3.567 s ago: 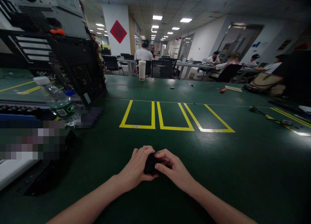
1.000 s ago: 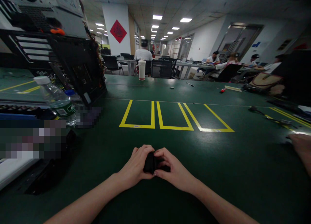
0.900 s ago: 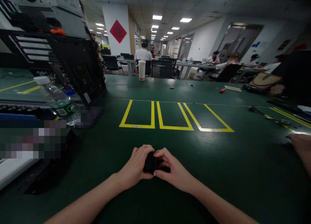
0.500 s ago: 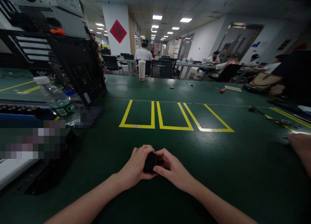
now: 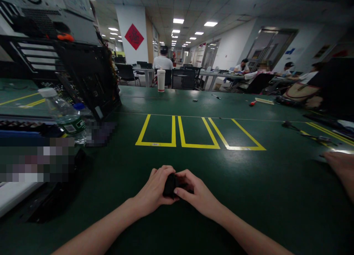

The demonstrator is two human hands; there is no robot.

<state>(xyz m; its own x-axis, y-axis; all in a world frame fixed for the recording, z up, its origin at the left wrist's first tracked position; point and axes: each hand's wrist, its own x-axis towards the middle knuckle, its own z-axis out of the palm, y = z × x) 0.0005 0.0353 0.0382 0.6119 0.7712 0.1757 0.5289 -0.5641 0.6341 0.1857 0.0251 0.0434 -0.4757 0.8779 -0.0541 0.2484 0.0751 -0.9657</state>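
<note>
The tape outlines (image 5: 173, 133) lie on the table (image 5: 238, 188), the held object (image 5: 169, 186) before them, the cup (image 5: 161, 81) behind. Bottles (image 5: 72, 125) stand to their left.

The lone view looked forward and down from the head — close above both hands (image 5: 173, 190), room beyond them.

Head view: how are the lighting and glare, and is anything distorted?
Head view: dim, leaving the black object between the left hand and right hand nearly featureless. Same head view: glare whitens part of the yellow tape right of centre. Head view again: stretched towards the edges, with pixel blocks masking patches at left.
</note>
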